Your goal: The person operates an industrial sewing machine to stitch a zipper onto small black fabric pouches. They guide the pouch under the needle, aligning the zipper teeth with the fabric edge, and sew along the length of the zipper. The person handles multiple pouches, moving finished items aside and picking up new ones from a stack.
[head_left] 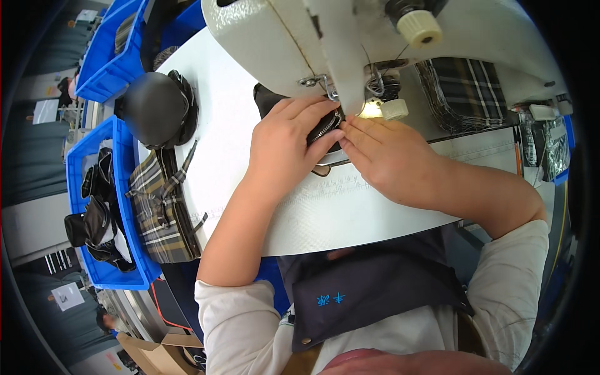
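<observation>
A black piece with a metal zipper lies under the needle area of a white sewing machine. My left hand curves over it from the left, its thumb and fingers closed on the zippered part. From the right, my right hand pinches the edge of the same piece, its fingertips pressed together close to the left thumb. More black material shows beyond my left fingers. Both hands cover much of the piece, and the needle tip cannot be made out.
Plaid pieces are stacked right of the needle. On the left stand a pile of black pieces and a plaid stack with straps. Two blue crates flank the white table. A lamp glows beside the needle.
</observation>
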A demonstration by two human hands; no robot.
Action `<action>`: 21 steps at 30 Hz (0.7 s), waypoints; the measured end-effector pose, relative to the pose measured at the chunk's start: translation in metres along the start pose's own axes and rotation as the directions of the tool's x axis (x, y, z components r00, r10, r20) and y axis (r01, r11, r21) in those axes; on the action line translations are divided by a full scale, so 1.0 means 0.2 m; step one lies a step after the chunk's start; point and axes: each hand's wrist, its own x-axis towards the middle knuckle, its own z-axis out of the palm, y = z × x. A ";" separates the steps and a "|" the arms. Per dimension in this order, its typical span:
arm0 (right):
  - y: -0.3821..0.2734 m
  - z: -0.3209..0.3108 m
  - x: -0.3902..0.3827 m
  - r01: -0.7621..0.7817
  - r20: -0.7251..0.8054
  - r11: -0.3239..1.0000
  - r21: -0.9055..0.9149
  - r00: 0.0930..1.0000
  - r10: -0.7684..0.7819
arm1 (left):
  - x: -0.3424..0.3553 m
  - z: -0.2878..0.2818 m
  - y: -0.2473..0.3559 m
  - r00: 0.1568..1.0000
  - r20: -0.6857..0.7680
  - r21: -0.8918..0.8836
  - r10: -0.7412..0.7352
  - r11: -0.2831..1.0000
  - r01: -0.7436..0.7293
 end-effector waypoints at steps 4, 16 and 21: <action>0.01 0.02 -0.01 0.045 -0.040 0.998 -0.039 0.998 -0.047 | -0.02 -0.04 0.01 0.971 0.035 -0.211 -0.236 0.948 0.238; 0.03 0.01 -0.02 0.057 -0.020 0.998 -0.038 0.998 -0.058 | -0.05 -0.08 0.01 0.965 0.239 -0.154 -0.105 0.977 0.144; 0.02 0.06 -0.03 0.074 -0.059 0.995 -0.073 0.995 -0.079 | -0.05 -0.05 0.05 0.969 0.246 -0.178 -0.030 0.981 0.075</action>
